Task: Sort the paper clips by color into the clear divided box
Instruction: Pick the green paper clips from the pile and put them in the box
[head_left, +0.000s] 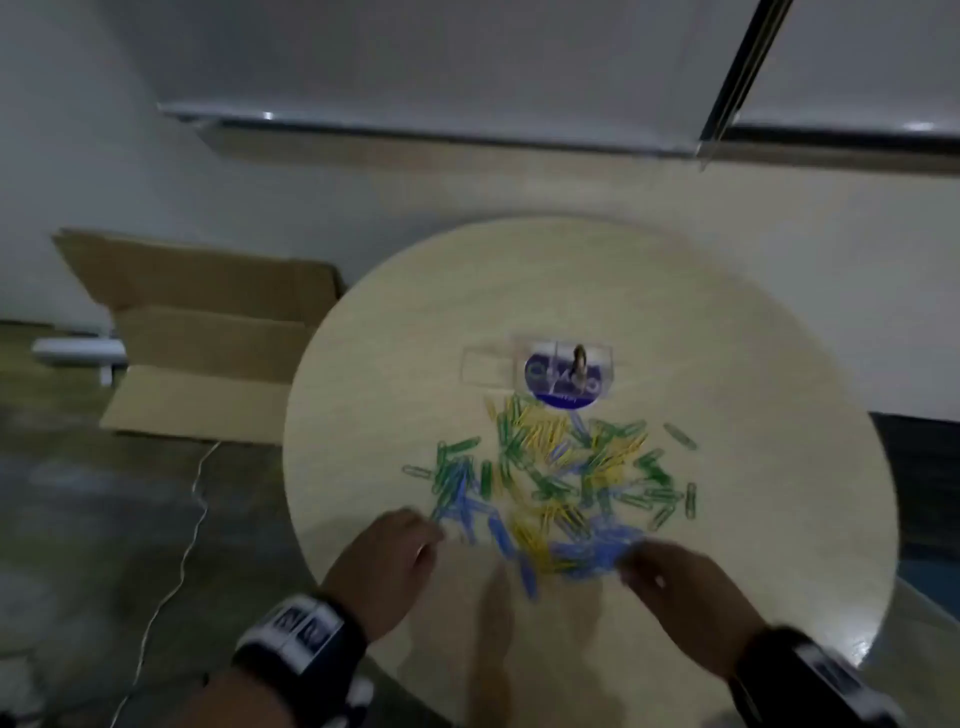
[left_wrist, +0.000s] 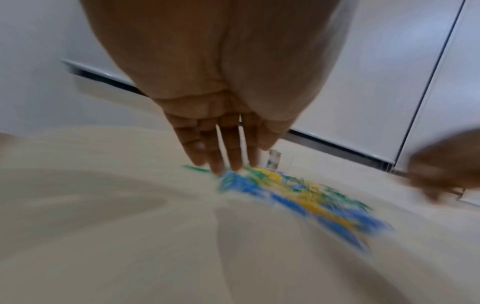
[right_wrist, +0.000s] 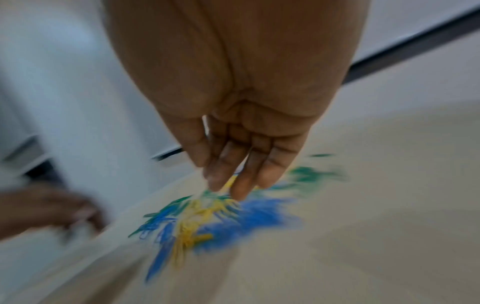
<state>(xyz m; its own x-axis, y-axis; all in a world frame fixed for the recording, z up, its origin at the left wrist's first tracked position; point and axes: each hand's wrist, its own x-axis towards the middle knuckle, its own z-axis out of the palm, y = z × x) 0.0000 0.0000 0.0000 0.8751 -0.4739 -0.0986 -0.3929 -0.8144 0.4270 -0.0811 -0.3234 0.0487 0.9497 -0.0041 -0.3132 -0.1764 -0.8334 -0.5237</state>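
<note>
Paper clips (head_left: 558, 478), green, yellow and blue, lie mixed at frame centre on round table (head_left: 727, 322), long axes pointing every way. Clear divided box (head_left: 563, 371) sits just above them. Left hand (head_left: 387, 564) and right hand (head_left: 685, 597) at pile's lower edge, fingers extended, holding nothing.

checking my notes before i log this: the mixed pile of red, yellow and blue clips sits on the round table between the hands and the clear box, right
Not quite: no clips are red. The head view shows the pile of paper clips is green, yellow and blue. The rest holds: it lies on the round table, between the clear box and the left hand and right hand.
</note>
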